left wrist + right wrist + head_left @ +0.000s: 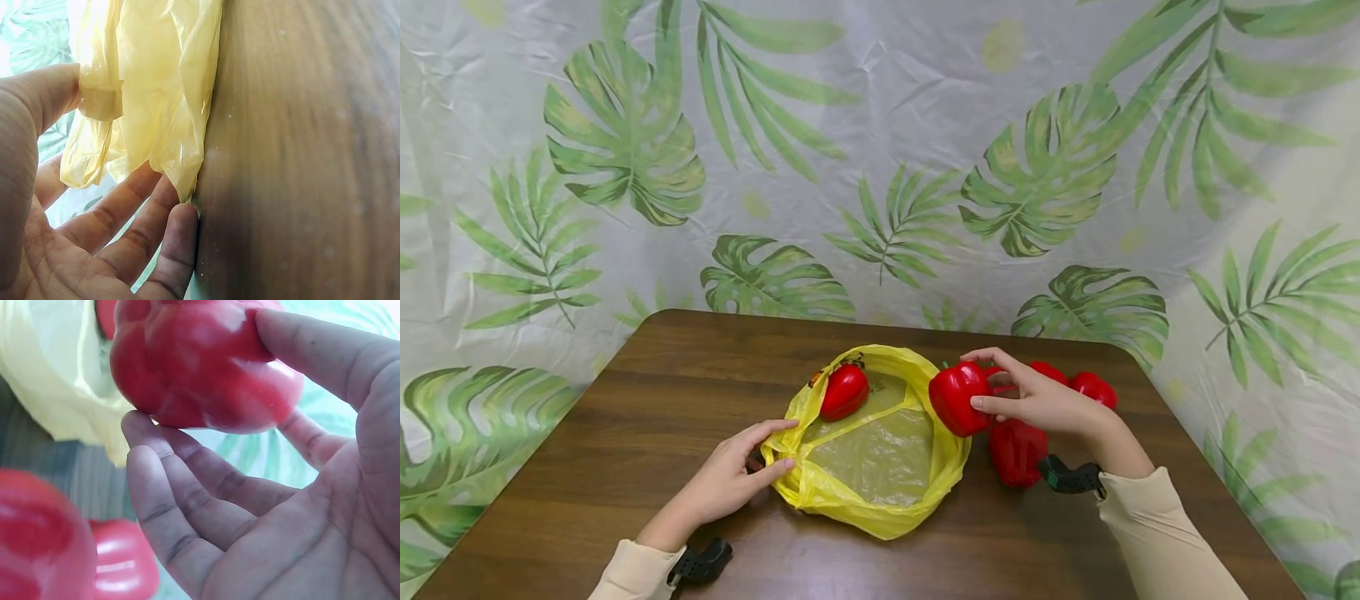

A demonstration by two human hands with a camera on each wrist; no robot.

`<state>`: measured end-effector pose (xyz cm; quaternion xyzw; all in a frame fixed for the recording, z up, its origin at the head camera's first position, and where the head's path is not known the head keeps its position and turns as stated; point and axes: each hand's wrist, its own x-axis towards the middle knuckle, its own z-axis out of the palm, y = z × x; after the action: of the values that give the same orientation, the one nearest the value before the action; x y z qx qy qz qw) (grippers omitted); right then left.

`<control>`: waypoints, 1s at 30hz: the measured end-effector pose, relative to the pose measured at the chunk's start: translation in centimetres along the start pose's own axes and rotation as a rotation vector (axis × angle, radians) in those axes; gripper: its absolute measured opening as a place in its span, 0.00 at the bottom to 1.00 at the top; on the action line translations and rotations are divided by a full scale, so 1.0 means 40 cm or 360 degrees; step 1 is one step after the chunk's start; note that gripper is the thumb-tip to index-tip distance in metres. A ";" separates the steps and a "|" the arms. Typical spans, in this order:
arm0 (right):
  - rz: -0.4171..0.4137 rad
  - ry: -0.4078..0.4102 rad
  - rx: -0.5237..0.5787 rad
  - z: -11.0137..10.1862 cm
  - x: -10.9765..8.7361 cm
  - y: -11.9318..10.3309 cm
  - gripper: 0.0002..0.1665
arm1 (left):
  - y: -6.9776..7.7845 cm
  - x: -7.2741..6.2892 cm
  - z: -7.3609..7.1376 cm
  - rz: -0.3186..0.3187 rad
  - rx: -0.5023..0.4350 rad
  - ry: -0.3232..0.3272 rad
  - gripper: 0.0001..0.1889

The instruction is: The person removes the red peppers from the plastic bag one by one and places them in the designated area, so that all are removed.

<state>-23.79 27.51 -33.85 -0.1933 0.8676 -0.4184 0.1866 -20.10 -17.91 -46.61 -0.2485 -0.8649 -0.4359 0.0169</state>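
My right hand (1037, 400) holds a shiny red bell pepper (958, 398) over the right rim of a yellow plastic bag (880, 527). In the right wrist view, thumb and fingertips grip that pepper (200, 369) from opposite sides. The bag stands on the table with its mouth spread wide and facing up. One red bell pepper (846, 392) lies inside it at the back left. At the bag's left rim is my left hand (730, 475), holding the edge. The left wrist view shows its thumb against the folded plastic (150, 81) and its fingers beneath.
Several more red bell peppers lie on the table's right side, one (1018, 452) close to the bag and one (1093, 389) farther right. The brown wooden table (647, 392) meets a leaf-patterned curtain (910, 100) at its back edge.
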 end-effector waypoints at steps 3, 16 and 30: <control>-0.0002 0.0022 0.0024 -0.016 -0.022 0.015 0.41 | -0.001 -0.001 -0.004 -0.0005 0.0001 -0.0006 0.26; -0.0043 0.0283 0.0053 -0.134 -0.174 0.081 0.37 | -0.002 0.002 0.002 0.0008 0.0022 0.0007 0.26; -0.0029 0.0358 0.0126 -0.177 -0.277 0.200 0.34 | -0.004 0.002 0.002 0.0017 0.0030 0.0018 0.26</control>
<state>-19.19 42.20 -34.34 -0.1456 0.8640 -0.4731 0.0916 -20.24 -17.89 -46.73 -0.2505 -0.8675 -0.4290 0.0266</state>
